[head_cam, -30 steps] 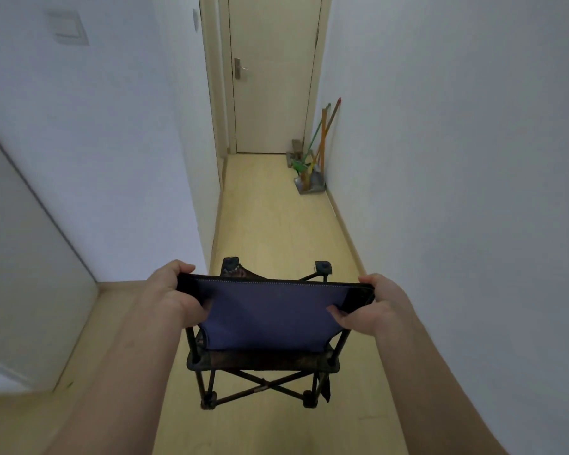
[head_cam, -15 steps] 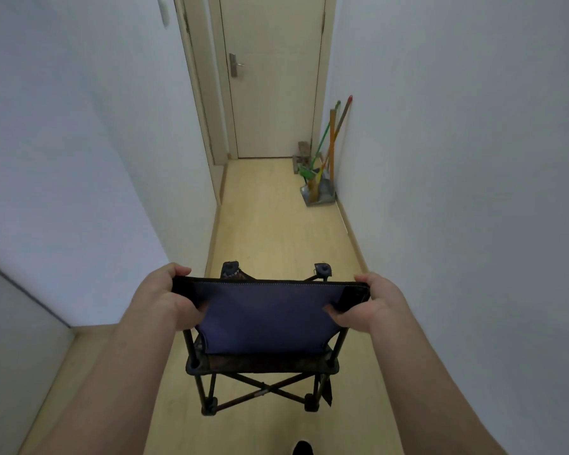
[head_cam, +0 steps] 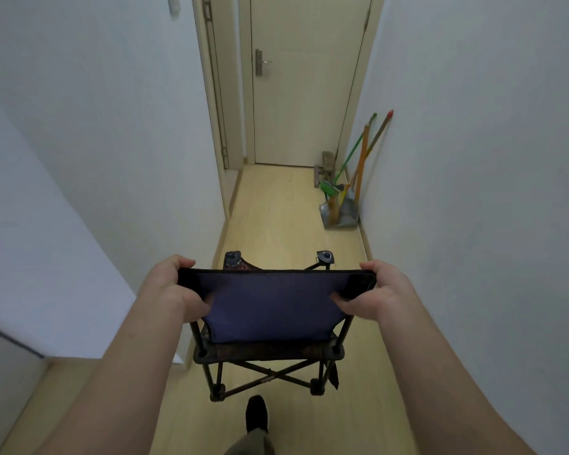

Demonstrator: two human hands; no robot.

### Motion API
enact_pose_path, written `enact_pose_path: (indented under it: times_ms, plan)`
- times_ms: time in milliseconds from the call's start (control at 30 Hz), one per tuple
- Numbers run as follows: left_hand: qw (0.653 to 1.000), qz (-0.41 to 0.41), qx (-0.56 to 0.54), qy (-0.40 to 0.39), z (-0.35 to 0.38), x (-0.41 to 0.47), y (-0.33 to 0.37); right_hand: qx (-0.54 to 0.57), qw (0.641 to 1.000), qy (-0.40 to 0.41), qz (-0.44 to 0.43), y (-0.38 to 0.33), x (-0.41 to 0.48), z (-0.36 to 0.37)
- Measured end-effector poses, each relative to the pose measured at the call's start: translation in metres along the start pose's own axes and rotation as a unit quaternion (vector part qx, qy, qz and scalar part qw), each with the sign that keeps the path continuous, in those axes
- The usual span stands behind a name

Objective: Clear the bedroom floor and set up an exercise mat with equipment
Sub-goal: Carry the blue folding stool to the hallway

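In the narrow hallway, a small folding camp chair hangs in front of the person, and it looks lifted off the pale wood floor. The left hand and right hand each curl around a top corner of the blue cloth back. That way the chair hangs level and clear of the knees. I think it is being carried away to make room for the mat. The cloth looks soft and smooth. The thin dark legs cross like an X. A closed door is ahead, and brooms and a gray dustpan lean on the right wall.
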State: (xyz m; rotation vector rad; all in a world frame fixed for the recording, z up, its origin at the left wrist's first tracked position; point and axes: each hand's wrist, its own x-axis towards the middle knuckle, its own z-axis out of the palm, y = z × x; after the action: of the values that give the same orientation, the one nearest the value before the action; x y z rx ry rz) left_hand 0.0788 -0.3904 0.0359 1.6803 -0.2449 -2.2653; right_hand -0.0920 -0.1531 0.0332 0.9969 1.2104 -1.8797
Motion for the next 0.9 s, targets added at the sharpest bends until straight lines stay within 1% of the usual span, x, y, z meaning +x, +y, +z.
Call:
enact_pose_path:
  times_ms: [200, 433, 700, 800, 900]
  plan:
    - [1.0, -0.01, 0.002, 0.002, 0.123, 0.059, 0.066, 0.018, 0.999, 0.028, 0.014, -0.062, 0.064, 0.1]
    - [1.0, -0.005, 0.022, -0.012, 0.254, 0.109, 0.116, 0.043, 0.998, 0.043, 0.015, -0.14, 0.131, 0.19]
    - [1.0, -0.003, 0.008, 0.003, 0.413, 0.201, 0.16, 0.045, 0.998, 0.028, 0.021, -0.254, 0.248, 0.308]
    - [1.0, 0.002, 0.003, 0.018, 0.477, 0.22, 0.178, 0.043, 0.998, 0.026, 0.039, -0.3, 0.281, 0.354]
    - [1.0, 0.01, 0.003, 0.009, 0.535, 0.241, 0.199, 0.024, 0.999, 0.019, 0.033, -0.344, 0.31, 0.396]
